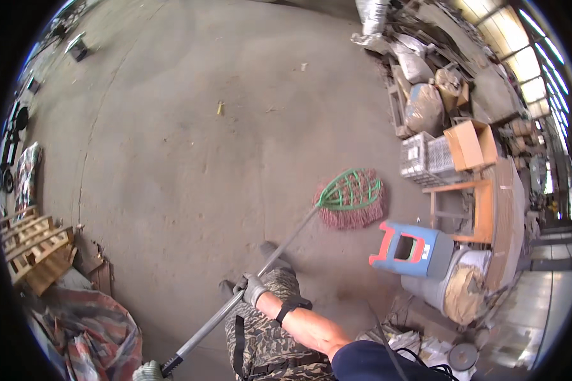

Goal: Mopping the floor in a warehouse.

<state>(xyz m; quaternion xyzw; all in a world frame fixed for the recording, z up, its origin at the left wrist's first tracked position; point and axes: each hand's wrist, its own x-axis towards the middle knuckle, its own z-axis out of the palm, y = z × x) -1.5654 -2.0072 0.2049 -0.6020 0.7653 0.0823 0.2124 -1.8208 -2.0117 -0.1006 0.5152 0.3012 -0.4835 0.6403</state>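
Note:
A broom with reddish-brown bristles and a green plastic frame (349,195) rests its head on the concrete floor, ahead and to the right of me. Its grey handle (219,315) slants down to the lower left across my legs. Partway along that handle, my right hand (253,289), in a grey glove, is closed round it. At the handle's dark grip end my gloved left hand (149,371) is wrapped on, partly cut off by the picture's lower edge.
To the right stand a blue and red plastic bin lid (435,251), a wooden frame (483,213), grey crates (418,159), a cardboard box (467,146) and piled sacks (424,109). At left are a wooden pallet (41,241) and a striped tarp (98,330). Small yellow debris (220,108) lies ahead.

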